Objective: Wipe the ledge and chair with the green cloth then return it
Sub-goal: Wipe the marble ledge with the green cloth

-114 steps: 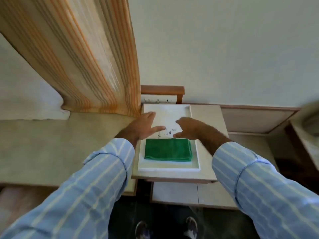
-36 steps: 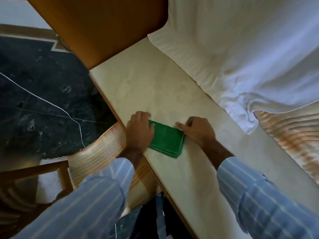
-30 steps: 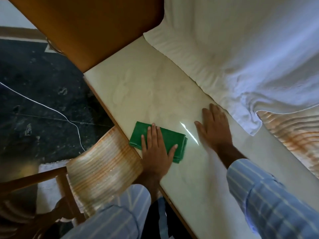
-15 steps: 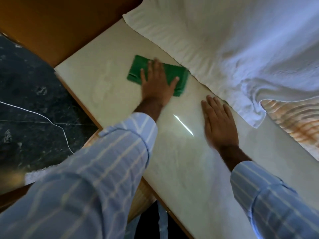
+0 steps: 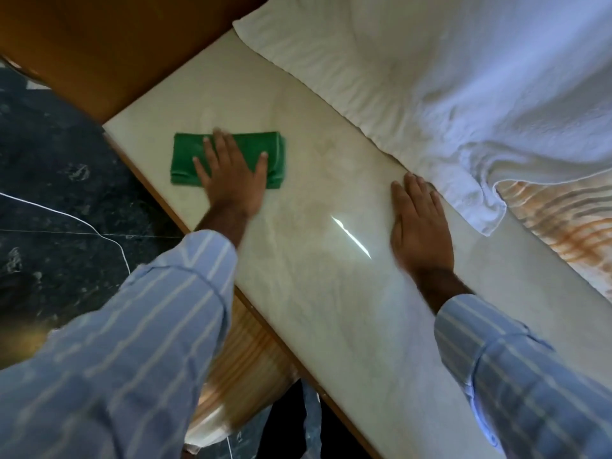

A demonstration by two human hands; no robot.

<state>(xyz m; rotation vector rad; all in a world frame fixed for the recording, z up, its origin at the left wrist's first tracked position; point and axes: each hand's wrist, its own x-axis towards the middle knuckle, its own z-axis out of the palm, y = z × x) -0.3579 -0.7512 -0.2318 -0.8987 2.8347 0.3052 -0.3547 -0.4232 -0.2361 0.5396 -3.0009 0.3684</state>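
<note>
The folded green cloth [image 5: 185, 160] lies on the pale marble ledge [image 5: 314, 293], near its front edge and far-left end. My left hand [image 5: 231, 177] presses flat on top of the cloth, fingers spread, covering its middle. My right hand [image 5: 419, 223] rests palm down on the bare ledge further right, fingertips touching the hem of the white curtain [image 5: 430, 77]. The chair's striped cushion [image 5: 245, 376] shows below the ledge's front edge, partly hidden by my left sleeve.
The white curtain drapes over the ledge's back side. A striped orange curtain [image 5: 563, 220] hangs at the right. A brown wooden panel [image 5: 99, 44] closes the ledge's far end. Dark stone floor [image 5: 49, 193] with a thin white cable [image 5: 82, 223] lies to the left.
My left hand has slid the green cloth from against the white curtain across the ledge toward its front edge. My right hand has stayed flat in the same place.
</note>
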